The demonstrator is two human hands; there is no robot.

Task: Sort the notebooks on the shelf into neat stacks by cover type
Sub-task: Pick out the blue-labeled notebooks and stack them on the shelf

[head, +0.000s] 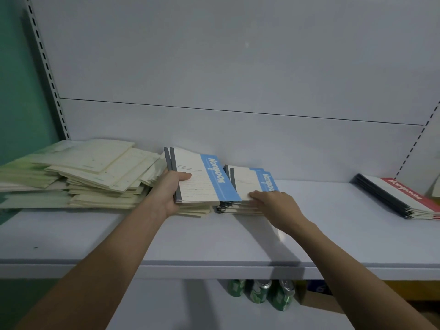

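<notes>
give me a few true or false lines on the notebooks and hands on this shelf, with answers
1. The left hand holds blue-striped notebooks by the spine edge. True.
2. The right hand is lifting a red notebook. False: it rests on the blue-striped stack.
3. The red-striped stack lies at the shelf's right end. True.
4. The pale green pile is neatly squared. False: it is fanned and untidy.
5. Bottles stand under the shelf. False: green cans do.
</notes>
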